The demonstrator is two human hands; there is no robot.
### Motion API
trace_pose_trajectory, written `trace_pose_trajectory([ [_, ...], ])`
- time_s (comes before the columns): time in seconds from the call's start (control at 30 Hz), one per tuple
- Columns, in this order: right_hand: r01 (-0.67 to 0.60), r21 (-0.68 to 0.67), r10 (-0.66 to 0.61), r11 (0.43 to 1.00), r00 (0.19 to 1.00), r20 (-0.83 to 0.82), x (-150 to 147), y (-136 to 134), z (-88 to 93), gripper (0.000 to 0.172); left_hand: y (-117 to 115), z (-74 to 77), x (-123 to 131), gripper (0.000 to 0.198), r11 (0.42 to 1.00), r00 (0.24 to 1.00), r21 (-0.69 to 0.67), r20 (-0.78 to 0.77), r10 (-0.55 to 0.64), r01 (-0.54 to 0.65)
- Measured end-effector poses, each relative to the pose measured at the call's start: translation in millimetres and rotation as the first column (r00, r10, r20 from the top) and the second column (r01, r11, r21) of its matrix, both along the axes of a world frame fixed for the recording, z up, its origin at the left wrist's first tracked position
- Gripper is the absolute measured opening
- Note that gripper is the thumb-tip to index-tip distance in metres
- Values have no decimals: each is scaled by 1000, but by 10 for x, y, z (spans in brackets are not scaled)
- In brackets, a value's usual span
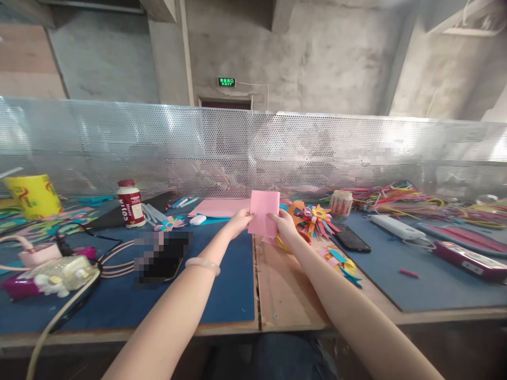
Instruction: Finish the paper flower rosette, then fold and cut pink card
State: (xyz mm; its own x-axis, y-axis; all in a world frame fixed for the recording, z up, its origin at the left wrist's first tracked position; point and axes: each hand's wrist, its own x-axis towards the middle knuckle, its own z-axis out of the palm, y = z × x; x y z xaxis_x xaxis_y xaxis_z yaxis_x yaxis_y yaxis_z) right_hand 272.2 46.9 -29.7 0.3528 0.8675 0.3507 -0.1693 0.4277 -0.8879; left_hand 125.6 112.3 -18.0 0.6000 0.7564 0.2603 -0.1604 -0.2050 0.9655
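A pink sheet of paper (264,208) is held up in front of me above the table, roughly upright. My left hand (240,221) pinches its left edge, and my right hand (285,224) grips the right side with the thumb on the near face. The fingers behind the paper are hidden. Behind and right of my right hand lies a bunch of colourful paper flowers (318,215). Larger pink sheets (222,206) rest on the table beyond my left hand, beside a small white case (198,220).
A coffee bottle (131,205), a dark phone (168,258) and a power strip (59,277) with cables are on the left. At right are another phone (352,238), a glass jar (341,203), colourful pipe cleaners (400,198) and a white power strip (396,228). A perforated metal partition (301,153) closes the back.
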Motion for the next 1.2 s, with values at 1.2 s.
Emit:
trace_pose_trajectory([
  [1.2, 301, -2, -264, 954, 840, 473, 12, -13, 382, 26, 74, 19, 20, 28, 977, 968, -33, 129, 214, -212],
])
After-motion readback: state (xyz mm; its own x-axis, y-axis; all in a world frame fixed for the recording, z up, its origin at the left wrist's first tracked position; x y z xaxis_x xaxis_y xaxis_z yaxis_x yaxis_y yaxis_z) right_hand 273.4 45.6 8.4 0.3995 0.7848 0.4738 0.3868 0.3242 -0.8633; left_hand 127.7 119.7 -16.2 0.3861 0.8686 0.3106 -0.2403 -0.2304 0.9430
